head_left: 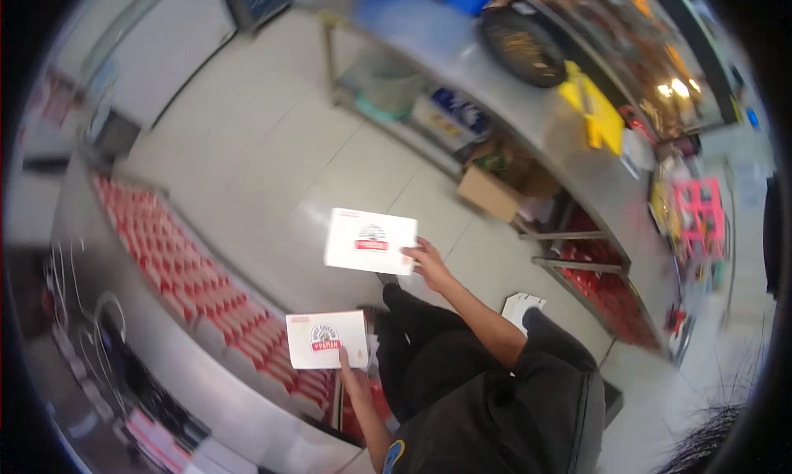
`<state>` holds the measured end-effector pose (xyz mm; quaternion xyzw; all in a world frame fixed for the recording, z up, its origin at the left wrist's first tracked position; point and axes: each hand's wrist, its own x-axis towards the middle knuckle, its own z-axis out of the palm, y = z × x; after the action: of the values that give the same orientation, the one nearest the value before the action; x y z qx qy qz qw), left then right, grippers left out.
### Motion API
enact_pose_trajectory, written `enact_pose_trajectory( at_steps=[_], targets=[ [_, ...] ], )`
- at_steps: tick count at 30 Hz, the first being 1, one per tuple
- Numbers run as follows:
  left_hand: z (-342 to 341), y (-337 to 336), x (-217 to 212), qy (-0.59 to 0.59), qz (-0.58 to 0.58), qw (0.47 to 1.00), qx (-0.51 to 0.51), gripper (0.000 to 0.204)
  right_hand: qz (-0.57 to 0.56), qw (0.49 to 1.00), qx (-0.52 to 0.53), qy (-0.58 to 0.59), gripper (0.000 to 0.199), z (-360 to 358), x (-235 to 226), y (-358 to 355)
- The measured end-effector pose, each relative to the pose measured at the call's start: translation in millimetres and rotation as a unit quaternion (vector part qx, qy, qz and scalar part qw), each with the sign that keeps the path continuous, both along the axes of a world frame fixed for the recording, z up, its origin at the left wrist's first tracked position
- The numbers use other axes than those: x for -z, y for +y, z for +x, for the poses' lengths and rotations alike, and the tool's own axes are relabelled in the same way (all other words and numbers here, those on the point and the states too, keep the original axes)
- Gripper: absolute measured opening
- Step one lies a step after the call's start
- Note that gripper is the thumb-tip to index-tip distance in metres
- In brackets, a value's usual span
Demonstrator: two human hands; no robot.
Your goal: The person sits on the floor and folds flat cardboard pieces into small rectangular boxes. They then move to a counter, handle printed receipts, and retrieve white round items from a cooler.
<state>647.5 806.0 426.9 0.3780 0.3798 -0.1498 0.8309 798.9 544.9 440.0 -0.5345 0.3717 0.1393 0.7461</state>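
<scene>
My left hand [352,382] is closed on a white printed box [305,342] with a red and dark logo, its thumb on the top face near the right edge. The box is level in front of me, beside the steel counter. Farther out, my right hand [429,266] pinches a second white box [351,243] with a similar logo by its lower right edge. The two boxes are apart, and the fingers beneath each are hidden. How deep the boxes are, I cannot tell.
Rows of red and white cartons [186,268] line a shelf under the steel counter [206,375] at left. At right, a steel table [569,156] bears a black round basket [521,47], a yellow item [598,115] and a pink basket [700,218]. A cardboard box [488,192] sits below.
</scene>
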Motion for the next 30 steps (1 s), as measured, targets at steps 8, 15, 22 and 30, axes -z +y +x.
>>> enact_pose_trajectory(
  at_steps=[8,15,22,30],
  targets=[
    [135,-148,-60,-0.091,-0.075,0.97,0.212,0.052,-0.139,0.897,0.376,-0.189,0.05,-111,-109,-235],
    [218,-423,-90,-0.115,-0.085,0.916,0.376,0.068,-0.158,0.838,0.5,-0.153,0.052,-155,-87,-435],
    [251,-619,-105,-0.112,-0.124,0.855,0.49,0.078,-0.391,0.777,0.493,-0.004,0.045,-147,-61,-577],
    [255,-612,-96,-0.129,-0.075,0.803,0.577,0.057,-0.458,0.831,0.293,-0.119,0.03,-82,-90,-483]
  ],
)
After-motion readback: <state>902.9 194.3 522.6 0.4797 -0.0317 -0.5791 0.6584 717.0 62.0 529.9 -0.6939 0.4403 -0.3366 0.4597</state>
